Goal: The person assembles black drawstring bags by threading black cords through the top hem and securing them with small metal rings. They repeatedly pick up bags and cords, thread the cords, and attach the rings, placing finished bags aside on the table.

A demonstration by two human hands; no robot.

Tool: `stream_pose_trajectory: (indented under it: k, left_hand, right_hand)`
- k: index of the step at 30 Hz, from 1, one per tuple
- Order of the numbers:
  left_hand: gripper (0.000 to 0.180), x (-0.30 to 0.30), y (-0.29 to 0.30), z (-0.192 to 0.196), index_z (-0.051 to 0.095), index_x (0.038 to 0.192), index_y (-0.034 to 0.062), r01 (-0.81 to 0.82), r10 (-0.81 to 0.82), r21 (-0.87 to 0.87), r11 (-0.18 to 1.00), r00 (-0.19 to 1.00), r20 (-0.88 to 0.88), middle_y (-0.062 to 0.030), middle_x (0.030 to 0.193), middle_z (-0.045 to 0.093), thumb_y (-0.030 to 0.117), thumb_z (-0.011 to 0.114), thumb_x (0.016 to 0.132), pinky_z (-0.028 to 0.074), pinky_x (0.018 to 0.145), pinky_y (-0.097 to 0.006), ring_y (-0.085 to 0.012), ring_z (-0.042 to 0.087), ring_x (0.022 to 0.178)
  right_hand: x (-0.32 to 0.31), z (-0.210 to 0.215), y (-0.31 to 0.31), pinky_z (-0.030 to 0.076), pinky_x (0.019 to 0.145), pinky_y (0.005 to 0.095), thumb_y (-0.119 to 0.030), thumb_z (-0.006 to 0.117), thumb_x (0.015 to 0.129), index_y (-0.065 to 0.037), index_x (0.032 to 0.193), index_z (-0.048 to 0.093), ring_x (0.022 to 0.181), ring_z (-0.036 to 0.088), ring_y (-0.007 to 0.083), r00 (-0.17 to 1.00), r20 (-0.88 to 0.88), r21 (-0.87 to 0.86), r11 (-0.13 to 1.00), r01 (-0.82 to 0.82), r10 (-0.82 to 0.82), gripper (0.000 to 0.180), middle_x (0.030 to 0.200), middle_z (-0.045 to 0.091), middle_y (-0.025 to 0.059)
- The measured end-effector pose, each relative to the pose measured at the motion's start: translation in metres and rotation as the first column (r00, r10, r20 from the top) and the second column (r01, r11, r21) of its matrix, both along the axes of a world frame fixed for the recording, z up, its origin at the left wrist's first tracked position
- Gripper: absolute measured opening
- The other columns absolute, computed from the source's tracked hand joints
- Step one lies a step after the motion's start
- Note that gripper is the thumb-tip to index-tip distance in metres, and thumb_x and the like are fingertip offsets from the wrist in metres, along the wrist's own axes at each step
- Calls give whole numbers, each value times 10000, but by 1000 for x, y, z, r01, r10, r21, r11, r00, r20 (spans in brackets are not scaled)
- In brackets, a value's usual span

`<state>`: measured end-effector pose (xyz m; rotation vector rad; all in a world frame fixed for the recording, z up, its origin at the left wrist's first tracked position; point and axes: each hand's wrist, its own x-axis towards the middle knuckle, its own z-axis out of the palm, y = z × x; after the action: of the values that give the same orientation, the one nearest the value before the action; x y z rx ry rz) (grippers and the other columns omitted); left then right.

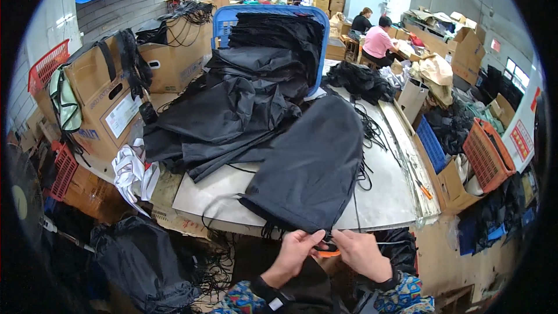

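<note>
A black fabric bag (314, 157) lies flat across the near part of the white table (215, 200), its lower edge reaching the table's front. At its near corner, my left hand (292, 256) is closed, thumb and forefinger pinching the black material. Just beside it my right hand (363, 256) pinches the same corner, its fingertips almost touching the left ones. A small orange piece (329, 253) shows beneath the fingers; its kind is mostly hidden. From under my right hand a thin pale cord (390, 243) runs out to the right.
Behind the bag, more black bags (232, 110) spill from a blue basket (218, 23). Orange-handled snips (426, 191) lie at the table's right. Cardboard boxes (99, 93) stand left, and an orange crate (488, 154) right. Two people (381, 43) sit farther back.
</note>
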<state>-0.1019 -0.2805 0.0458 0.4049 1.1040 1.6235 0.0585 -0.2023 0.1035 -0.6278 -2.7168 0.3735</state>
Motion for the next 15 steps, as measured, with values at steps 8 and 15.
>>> stream_pose_trajectory:
  k: [8, 15]
  left_hand:
    - [315, -88, -14, 23, 521, 749, 79, -411, 402, 139, 901, 911, 91, -23, 643, 573, 328, 540, 941, 425, 442, -239, -120, 556, 512]
    - [400, -1, 3, 11, 622, 780, -19, 152, -103, 169, 974, 958, -268, -73, 692, 625, 311, 496, 967, 498, 506, -255, -127, 589, 573]
  right_hand:
    - [10, 19, 1, 473, 553, 361, -76, 636, 819, -3, 1050, 611, 641, 591, 295, 973, -165, -44, 984, -172, 163, 244, 734, 580, 134]
    - [-11, 2, -2, 446, 518, 353, -8, 622, 823, 13, 921, 629, 580, 581, 325, 961, -274, -113, 994, 1, -32, 100, 692, 578, 161]
